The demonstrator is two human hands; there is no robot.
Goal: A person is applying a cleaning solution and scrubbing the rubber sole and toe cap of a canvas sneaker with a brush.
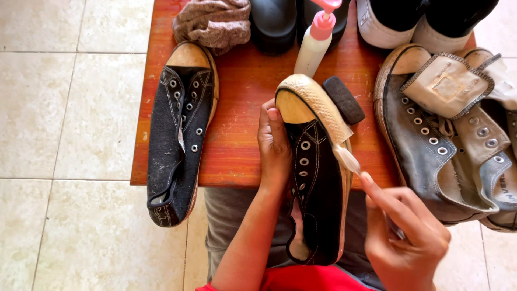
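Sneaker scrub at bench edge

Hands first, nearest the camera. Right hand at 5 o'clock, closed around a brush handle; blurred pale brush head touches the rubber sidewall of the black sneaker. Left hand wraps the sneaker's left side, fingers pressed on the canvas by the eyelets, gripping it. Sneaker sits dead centre, toe up toward 12, heel over the lap, front part over the bench edge. Looks light; canvas upper soft and floppy with no laces, sole and toe cap stiffer, so sole rim or midfoot is the firm place to hold. Wet rubber is likely slippery.

Further out: second black sneaker at 9 o'clock, heel hanging off the bench. Grey sneakers at 3 o'clock, tongues flopped open. Dark sponge block just beside the toe cap. Pump bottle at 12, crumpled cloth at 11, more shoes along the far edge.
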